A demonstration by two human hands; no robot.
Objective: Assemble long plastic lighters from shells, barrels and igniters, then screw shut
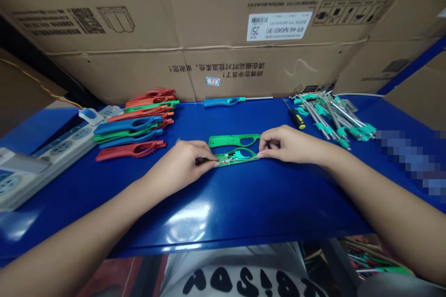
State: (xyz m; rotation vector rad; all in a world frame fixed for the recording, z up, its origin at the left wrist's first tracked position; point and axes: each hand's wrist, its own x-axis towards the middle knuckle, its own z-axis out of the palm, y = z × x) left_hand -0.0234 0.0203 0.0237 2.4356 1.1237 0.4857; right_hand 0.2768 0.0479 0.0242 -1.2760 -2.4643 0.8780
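A green lighter half-shell [241, 161] lies on the blue table, its open side up, with a teal trigger [239, 154] and small wired inner parts inside. My left hand [190, 160] pinches at its left end, thumb and forefinger closed; the exact spot of grip is partly hidden. At the right end, by the finger loop, my right hand [284, 144] holds the same half between thumb and fingers. Just behind it rests the matching green half-shell [225, 141], hollow side up, its right tip close to my right fingers.
Red, orange, blue and green lighter shells [130, 125] are piled left, beside a white power strip [66, 146]. A blue lighter [223, 102] with a metal tube lies at the back. A screwdriver [297, 118] and several metal-tube lighter inserts [331, 118] sit right. Cardboard [209, 32] walls the back.
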